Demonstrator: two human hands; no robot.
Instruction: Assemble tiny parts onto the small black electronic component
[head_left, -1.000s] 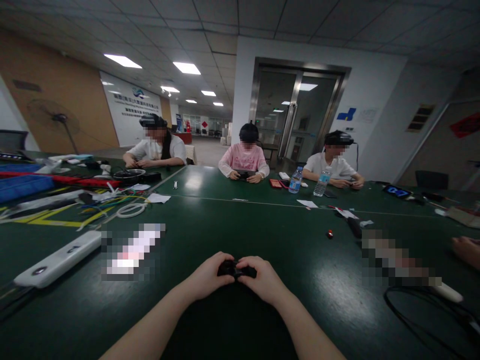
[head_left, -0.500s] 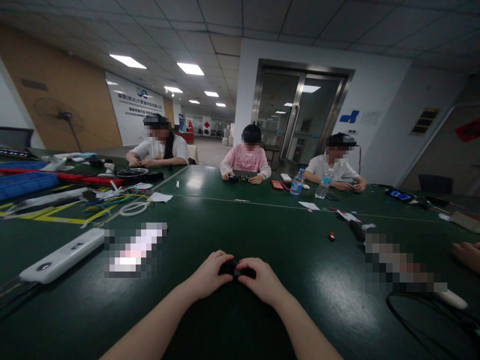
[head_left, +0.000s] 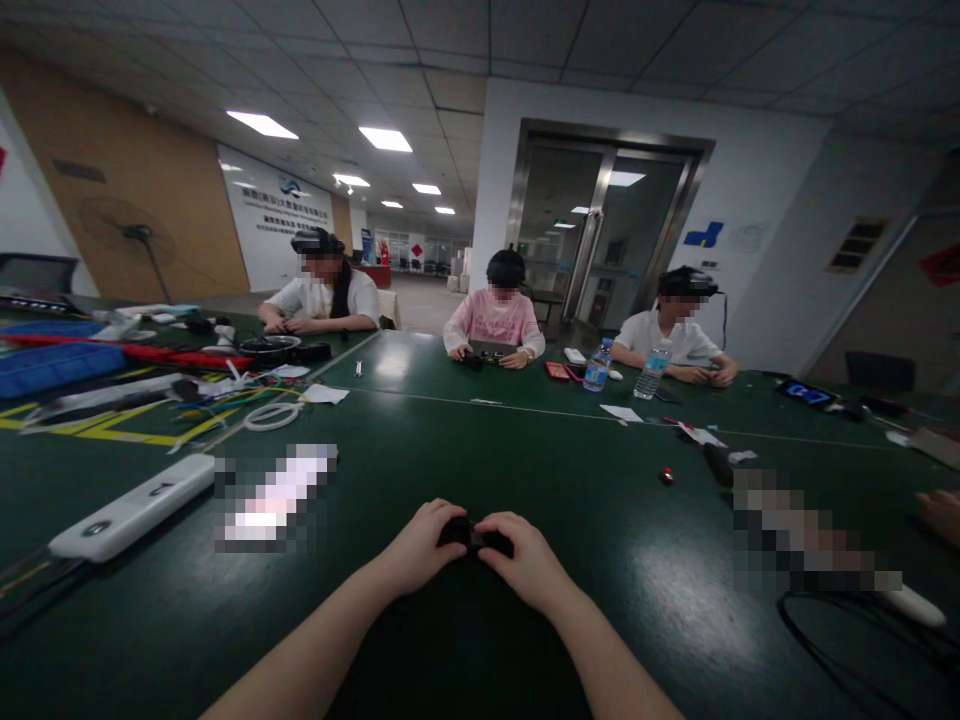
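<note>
A small black object (head_left: 475, 541) is held between my two hands, low over the dark green table (head_left: 360, 620). My left hand (head_left: 417, 548) is closed around its left end, thumb and fingers pinching it. On the other end, my right hand (head_left: 526, 557) grips with thumb and fingertips in the same way. Much of the object is covered by fingers, and its kind does not show. Whether it is one piece or two pieces held together, I cannot tell.
Left of my hands lie a blurred-out phone-shaped thing (head_left: 281, 497) and a white elongated device (head_left: 135, 508). A small red item (head_left: 667, 475) and a black cable (head_left: 806, 630) are to the right. Two water bottles (head_left: 598, 367) stand farther back, before three seated people.
The camera view has turned slightly left, so the surroundings sit a little farther right. Both hands keep their grip on the black object, with almost no visible movement.
</note>
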